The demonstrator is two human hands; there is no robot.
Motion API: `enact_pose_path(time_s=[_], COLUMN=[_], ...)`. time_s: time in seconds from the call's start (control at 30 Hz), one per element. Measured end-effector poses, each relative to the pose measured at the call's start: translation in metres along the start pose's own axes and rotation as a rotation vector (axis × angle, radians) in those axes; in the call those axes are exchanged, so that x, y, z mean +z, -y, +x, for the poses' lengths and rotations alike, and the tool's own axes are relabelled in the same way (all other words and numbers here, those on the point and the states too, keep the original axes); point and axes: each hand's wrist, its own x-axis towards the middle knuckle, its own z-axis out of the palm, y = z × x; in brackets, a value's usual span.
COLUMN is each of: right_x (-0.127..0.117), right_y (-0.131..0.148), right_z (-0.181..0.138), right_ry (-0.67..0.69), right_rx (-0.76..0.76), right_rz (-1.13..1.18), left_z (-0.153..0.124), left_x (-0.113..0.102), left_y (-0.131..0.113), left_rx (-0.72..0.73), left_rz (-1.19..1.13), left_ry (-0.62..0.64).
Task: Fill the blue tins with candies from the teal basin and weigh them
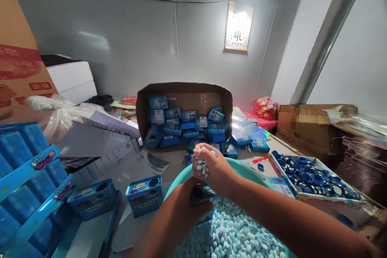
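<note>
Over a turquoise basin filled with pale blue and white candies, my left hand is wrapped round a small blue candy box with a dark round opening in its top. Directly above that box, my right hand is closed on a handful of the same candies, several showing between the fingers. Left of the basin stand two more blue boxes, one upright candy box with two dark holes in its top and a similar box on a display tray.
A cardboard carton lies on its side at the back, holding many blue boxes. To the right is a shallow tray of blue caps. Stacked blue display packs stand at the left. A brown carton sits at back right.
</note>
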Motion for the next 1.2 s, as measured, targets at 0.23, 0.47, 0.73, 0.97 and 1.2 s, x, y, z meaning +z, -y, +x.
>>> enact_pose_path(time_s=[0.23, 0.47, 0.73, 0.97, 1.2], right_x=[-0.0011, -0.0012, 0.0003, 0.0015, 0.0001], right_y=[-0.0066, -0.0048, -0.0043, -0.0035, -0.005], right_z=[0.0005, -0.0003, -0.0036, -0.0073, -0.0073], right_ry=[-0.036, -0.026, -0.014, -0.002, -0.013], right_rx=[0.008, -0.009, -0.022, -0.041, -0.039], right_rz=[-0.01, -0.02, -0.029, -0.066, -0.07], left_z=[0.001, 0.0022, 0.0041, 0.0046, 0.0045], left_x=[-0.0017, -0.0012, 0.0004, 0.0027, 0.0012], left_y=[0.0002, -0.0005, 0.0036, 0.0055, 0.0071], left_rx=[0.001, -0.007, -0.008, -0.003, 0.008], left_rz=[-0.039, 0.009, -0.006, -0.023, -0.005], left_ry=[-0.014, -0.036, -0.057, -0.083, -0.082])
